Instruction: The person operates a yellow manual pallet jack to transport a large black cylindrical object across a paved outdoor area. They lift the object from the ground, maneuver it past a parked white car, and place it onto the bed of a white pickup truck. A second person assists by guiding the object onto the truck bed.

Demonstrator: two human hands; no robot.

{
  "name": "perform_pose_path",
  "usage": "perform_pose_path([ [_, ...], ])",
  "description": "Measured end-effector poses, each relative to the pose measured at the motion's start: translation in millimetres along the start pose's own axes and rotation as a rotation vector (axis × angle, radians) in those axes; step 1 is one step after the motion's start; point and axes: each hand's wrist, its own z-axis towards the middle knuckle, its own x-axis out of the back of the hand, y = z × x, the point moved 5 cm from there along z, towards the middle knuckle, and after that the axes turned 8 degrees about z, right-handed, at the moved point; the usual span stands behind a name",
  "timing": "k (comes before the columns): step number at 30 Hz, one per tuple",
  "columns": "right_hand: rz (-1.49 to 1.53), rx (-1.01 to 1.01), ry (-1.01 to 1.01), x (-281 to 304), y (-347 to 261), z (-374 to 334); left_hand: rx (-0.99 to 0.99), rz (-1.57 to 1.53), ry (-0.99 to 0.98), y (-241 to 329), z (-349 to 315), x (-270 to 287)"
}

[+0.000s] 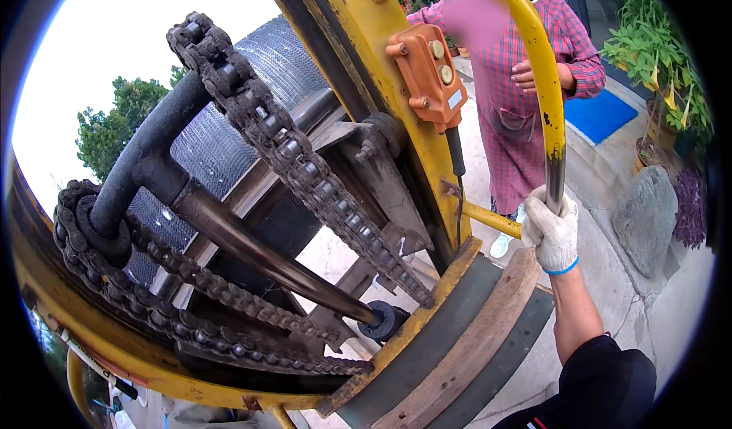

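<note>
My right hand (550,231), in a white knit glove with a blue cuff, is closed around the lower end of a bent yellow handlebar (546,71), just where its paint has worn to bare metal. The bar belongs to a yellow lift mast (389,56). Fixed to the mast, left of the bar, is an orange push-button control box (431,75) with two round pale buttons. Greasy roller chains (286,151) run over the lift's dark crossbar, beside a shiny piston rod (267,242). My left hand is out of view.
A large silvery wrapped load (217,136) sits beyond the mast. Near me, a worn wooden board (465,345) lies along the lift's frame. A person in a checked smock (503,124) stands beyond the handlebar. A blue mat (601,116), grey boulder (646,219) and potted plants (648,56) are at right.
</note>
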Motion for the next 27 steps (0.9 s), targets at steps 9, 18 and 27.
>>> perform_pose_path([
  [9, 0.000, 0.289, 0.219, -7, -4, -38, 0.791, -0.807, -0.241, -13, 28, -50],
  [18, 0.043, 0.196, 0.145, -4, 19, -10, 0.861, -0.731, 0.010, 18, 31, -16],
  [27, 0.025, 0.114, -0.153, 2, 21, -4, 0.819, -0.888, -0.074, -8, 9, -25],
])
